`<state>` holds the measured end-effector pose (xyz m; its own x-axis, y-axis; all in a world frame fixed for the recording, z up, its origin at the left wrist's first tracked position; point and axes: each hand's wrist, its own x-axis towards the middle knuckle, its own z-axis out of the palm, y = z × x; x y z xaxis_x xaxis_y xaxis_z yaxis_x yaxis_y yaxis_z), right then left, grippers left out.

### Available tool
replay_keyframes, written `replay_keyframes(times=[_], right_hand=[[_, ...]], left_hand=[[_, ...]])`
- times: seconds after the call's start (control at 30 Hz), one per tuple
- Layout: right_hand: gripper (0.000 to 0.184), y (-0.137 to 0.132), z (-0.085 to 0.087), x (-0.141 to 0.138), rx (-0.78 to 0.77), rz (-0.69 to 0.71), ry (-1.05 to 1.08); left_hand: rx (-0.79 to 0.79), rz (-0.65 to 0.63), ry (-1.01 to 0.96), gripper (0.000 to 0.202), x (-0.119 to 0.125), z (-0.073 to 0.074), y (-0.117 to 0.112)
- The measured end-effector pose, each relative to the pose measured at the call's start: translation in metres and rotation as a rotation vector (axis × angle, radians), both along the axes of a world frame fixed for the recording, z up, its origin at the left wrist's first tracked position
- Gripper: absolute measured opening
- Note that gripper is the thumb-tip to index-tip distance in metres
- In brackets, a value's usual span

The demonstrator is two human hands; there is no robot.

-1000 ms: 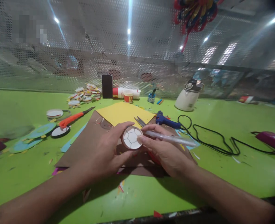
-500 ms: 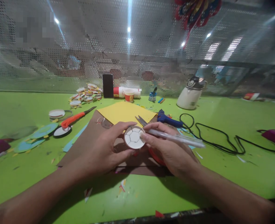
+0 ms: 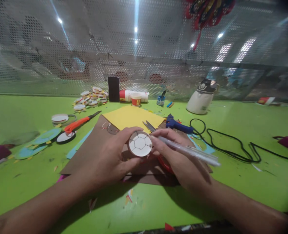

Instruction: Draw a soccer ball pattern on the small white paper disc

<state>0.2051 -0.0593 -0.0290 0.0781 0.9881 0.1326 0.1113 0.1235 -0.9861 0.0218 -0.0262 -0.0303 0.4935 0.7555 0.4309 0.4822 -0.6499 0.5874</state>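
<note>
A person's left hand (image 3: 109, 154) pinches a small round disc (image 3: 140, 144) above a green desk (image 3: 146, 211), its white face ruled with dark lines in a pattern like a football's. The disc, apparently paper with a shallow brownish rim, is likely light and fairly stiff around the edge, not especially slippery, but thin enough to dent under a hard squeeze. The rim looks the best place to hold it, keeping fingers off the drawn face. It sits between the left hand's thumb, below, and forefinger, above, raised over brown card (image 3: 90, 156), with its face tipped toward the camera. At its right edge is the right hand (image 3: 175, 159), thumb and fingers closed around a clear-barrelled pen (image 3: 195, 153) that slants away to the right; whether those fingertips also press the disc cannot be told, and the pen's tip is not clear. Just beyond the hands lie the blades of a pair of scissors (image 3: 148, 126), near yellow paper (image 3: 131, 117) and a blue glue gun (image 3: 179, 126).
</note>
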Motion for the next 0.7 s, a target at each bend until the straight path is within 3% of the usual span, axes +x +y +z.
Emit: replay_keyframes(times=[0.13, 0.4, 0.7], right_hand=[[0.034, -0.005, 0.002, 0.005, 0.098, -0.047, 0.089], [0.024, -0.014, 0.004, 0.003, 0.272, 0.001, -0.006], [0.023, -0.014, -0.001, 0.002, 0.227, 0.104, -0.116]], left_hand=[[0.010, 0.021, -0.007, 0.050, -0.003, 0.001, 0.003], [-0.046, -0.027, 0.045, 0.050, -0.005, 0.007, 0.002], [-0.067, -0.039, 0.007, 0.046, -0.004, 0.003, 0.001]])
